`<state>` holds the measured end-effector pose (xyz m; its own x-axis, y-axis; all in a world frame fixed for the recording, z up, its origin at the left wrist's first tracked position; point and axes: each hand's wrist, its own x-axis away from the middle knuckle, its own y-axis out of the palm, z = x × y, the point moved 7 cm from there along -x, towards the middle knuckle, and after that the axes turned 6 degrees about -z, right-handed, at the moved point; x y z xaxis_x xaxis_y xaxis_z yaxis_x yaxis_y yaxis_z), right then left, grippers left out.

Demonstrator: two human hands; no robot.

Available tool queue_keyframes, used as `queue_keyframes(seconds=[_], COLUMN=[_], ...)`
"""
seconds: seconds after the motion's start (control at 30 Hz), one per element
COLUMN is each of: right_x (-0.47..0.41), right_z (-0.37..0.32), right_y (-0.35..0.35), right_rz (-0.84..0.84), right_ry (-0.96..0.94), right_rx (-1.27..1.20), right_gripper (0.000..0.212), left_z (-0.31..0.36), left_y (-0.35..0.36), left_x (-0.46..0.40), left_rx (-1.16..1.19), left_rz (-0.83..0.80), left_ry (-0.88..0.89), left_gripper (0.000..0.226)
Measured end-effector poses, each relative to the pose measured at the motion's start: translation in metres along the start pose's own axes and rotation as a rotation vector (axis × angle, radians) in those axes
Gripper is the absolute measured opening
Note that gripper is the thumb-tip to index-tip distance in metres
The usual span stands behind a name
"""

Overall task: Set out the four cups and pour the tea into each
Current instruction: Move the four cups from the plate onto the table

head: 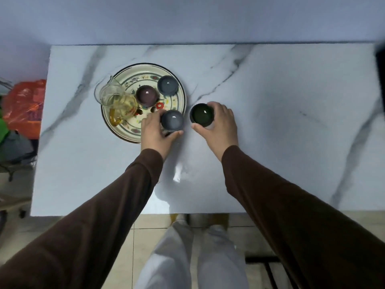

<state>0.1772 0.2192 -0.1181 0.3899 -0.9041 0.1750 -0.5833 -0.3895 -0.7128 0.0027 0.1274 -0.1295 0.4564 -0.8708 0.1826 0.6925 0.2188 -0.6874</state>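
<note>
A round floral plate [179, 88] lies on the left half of the marble table [281, 122]. On it stand a purple cup [146, 95], a blue-grey cup [168, 85] and a glass pitcher [116, 99] holding yellow tea. My left hand [155, 131] is shut on a grey cup [172, 120] at the plate's right front rim. My right hand [220, 125] grips a dark green cup [201, 113] just right of the plate; whether it rests on the table I cannot tell.
The table's front edge runs near my legs [193, 257]. An orange plastic bag [25, 107] and other clutter sit left of the table. A dark object [380, 65] shows at the right edge.
</note>
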Motion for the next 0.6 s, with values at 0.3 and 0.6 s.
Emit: queue_keyframes(seconds=[0.3, 0.6], right_x=[0.068, 0.108], right_z=[0.114, 0.229], right_y=[-0.123, -0.215], right_rz=[0.112, 0.151], right_ry=[0.145, 0.242], right_rx=[-0.02, -0.021], right_gripper=[0.061, 0.06], left_z=[0.109, 0.192], left_y=[0.1, 0.208], left_x=[0.053, 0.084], left_rx=[0.02, 0.06], left_rz=[-0.128, -0.209], left_ry=[0.107, 0.121], left_gripper=[0.061, 0.059])
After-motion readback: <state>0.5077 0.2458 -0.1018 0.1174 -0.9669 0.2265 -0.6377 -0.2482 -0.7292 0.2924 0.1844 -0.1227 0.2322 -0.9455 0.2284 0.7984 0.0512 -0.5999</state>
